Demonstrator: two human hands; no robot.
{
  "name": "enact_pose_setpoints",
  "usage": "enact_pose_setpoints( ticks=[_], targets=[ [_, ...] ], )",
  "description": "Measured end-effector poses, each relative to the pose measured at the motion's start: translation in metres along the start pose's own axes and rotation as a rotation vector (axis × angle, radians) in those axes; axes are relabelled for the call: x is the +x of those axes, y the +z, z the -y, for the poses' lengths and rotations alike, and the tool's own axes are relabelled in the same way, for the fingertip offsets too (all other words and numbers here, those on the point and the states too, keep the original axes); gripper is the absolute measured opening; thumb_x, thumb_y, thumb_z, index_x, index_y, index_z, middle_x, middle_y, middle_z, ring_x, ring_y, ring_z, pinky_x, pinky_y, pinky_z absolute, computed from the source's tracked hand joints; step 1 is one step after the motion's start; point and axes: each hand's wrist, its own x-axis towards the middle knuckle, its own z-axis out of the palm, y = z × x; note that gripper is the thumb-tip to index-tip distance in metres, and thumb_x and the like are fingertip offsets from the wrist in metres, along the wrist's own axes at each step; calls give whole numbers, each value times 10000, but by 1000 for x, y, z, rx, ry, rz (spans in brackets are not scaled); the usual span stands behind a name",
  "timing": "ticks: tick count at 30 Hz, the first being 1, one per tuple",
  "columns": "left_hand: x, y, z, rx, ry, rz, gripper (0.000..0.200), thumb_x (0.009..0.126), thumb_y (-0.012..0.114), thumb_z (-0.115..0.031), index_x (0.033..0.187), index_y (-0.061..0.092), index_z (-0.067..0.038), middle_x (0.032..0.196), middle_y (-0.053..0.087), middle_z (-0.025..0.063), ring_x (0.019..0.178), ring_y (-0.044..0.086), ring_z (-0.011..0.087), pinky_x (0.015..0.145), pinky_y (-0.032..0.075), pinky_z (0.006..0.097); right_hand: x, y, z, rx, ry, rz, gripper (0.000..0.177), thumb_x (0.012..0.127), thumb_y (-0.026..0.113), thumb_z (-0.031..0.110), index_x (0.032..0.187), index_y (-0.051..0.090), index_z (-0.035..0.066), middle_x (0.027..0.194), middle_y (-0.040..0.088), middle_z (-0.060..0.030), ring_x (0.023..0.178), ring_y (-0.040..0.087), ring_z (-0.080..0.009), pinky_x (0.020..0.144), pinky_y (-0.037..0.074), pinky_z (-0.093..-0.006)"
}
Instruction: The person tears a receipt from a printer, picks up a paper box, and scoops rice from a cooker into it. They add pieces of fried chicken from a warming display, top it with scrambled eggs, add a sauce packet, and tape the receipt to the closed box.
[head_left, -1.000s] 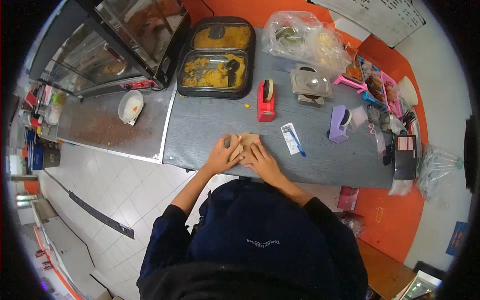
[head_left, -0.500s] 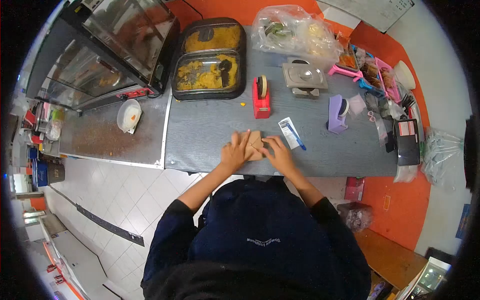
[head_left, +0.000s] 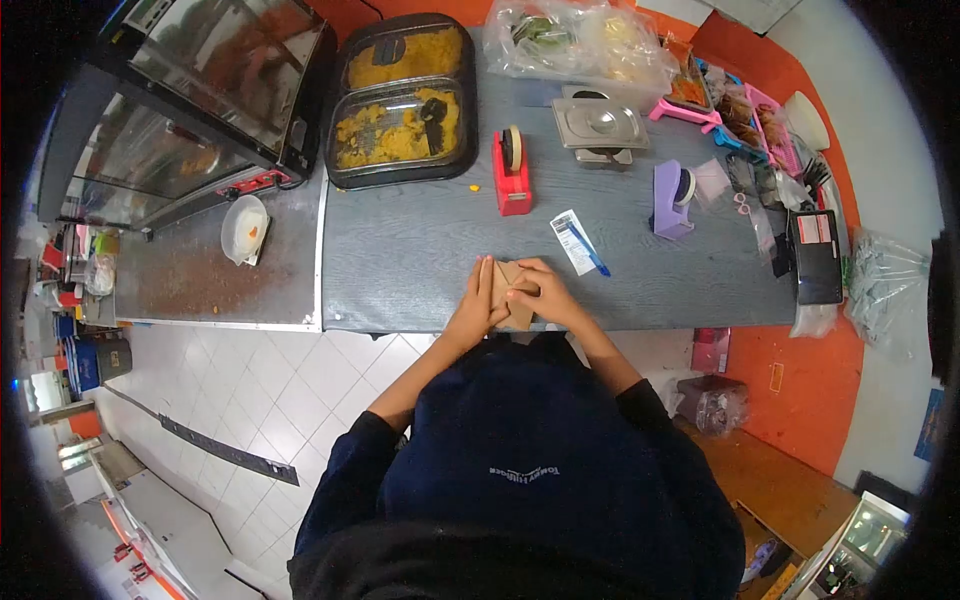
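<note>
A small piece of folded brown paper (head_left: pixel 513 318) lies at the table's front edge, with creased flaps meeting near its middle. My left hand (head_left: pixel 476 303) holds the paper's left side, fingers lengthwise together and the thumb over its lower part. On the other side, my right hand (head_left: pixel 549 293) has its fingers bent over the right flap, thumb and fingertips pressed to it. Whatever is inside the paper, if anything, is hidden. Just beyond my right hand lie a white printed slip (head_left: pixel 567 240) and a blue pen (head_left: pixel 588 249).
Farther back stand a red tape dispenser (head_left: pixel 513 185), a purple tape dispenser (head_left: pixel 668 205), a metal lidded container (head_left: pixel 600 123) and a black two-part food tray (head_left: pixel 330 150). A glass display case (head_left: pixel 180 120) and a white bowl (head_left: pixel 238 222) are at left. A black device (head_left: pixel 816 262) sits at right.
The view has shifted slightly, so the table sits higher in it. My right fingers have curled farther over the paper, and my left fingers have drawn together along its side.
</note>
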Motion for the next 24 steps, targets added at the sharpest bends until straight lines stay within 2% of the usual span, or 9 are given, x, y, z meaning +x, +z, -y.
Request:
enact_pose_setpoints(
  ticks=[2, 5, 8, 9, 15, 19, 22, 24],
  targets=[
    [0, 4, 4, -17, 26, -78, 819, 805, 609, -174, 1438, 115, -11, 1453, 146, 269, 1331, 226, 429, 1051, 324, 426, 0, 3, 1, 6, 8, -25, 191, 769, 711, 175, 854, 638, 20, 1190, 523, -177, 1084, 529, -304, 922, 414, -362],
    [-2, 4, 8, -9, 88, -82, 788, 817, 589, -161, 1443, 128, -33, 1461, 119, 268, 1324, 229, 443, 1048, 325, 434, 0, 4, 3, -4, 28, -43, 186, 762, 709, 167, 859, 650, 20, 1185, 525, -175, 1084, 528, -308, 924, 413, -363],
    [-1, -1, 4, 14, 110, -28, 756, 829, 574, -159, 1447, 151, -62, 1461, 96, 278, 1316, 228, 467, 1046, 326, 442, 1, 8, -1, -38, 45, -23, 185, 753, 715, 165, 848, 655, 17, 1181, 527, -171, 1086, 525, -313, 926, 410, -367],
    [-1, -3, 2, 9, 118, -8, 735, 838, 556, -152, 1452, 157, -86, 1454, 71, 300, 1299, 230, 502, 1043, 324, 457, 2, 9, -4, -61, 44, -15, 190, 748, 720, 168, 844, 656, 17, 1178, 529, -169, 1086, 524, -316, 926, 409, -369],
    [0, -8, -1, 58, 122, 79, 719, 836, 518, -134, 1455, 154, -88, 1436, 20, 331, 1297, 175, 541, 1059, 289, 483, 9, 8, -1, -134, 59, 19, 255, 688, 766, 242, 798, 673, 32, 1128, 553, -166, 1030, 555, -319, 894, 436, -382],
    [1, -9, 2, 89, 136, 102, 716, 828, 516, -133, 1454, 172, -96, 1432, 24, 332, 1307, 157, 531, 1072, 265, 476, 12, -6, 7, -156, 129, 40, 278, 678, 785, 246, 805, 678, 23, 1094, 584, -140, 1026, 566, -296, 879, 444, -366],
    [3, -6, 5, 28, 130, 83, 707, 823, 518, -142, 1452, 197, -106, 1433, 45, 325, 1312, 168, 513, 1078, 253, 466, 14, -8, -7, -126, 58, 7, 300, 658, 799, 262, 790, 676, 22, 1069, 604, -141, 997, 584, -294, 859, 454, -361],
    [2, -4, 6, -64, 81, 53, 690, 819, 511, -145, 1447, 229, -114, 1433, 71, 317, 1319, 166, 497, 1081, 243, 464, 14, -5, -24, -72, 54, 70, 300, 653, 804, 255, 770, 666, 16, 1098, 600, -146, 1011, 581, -292, 863, 451, -354]
  ],
)
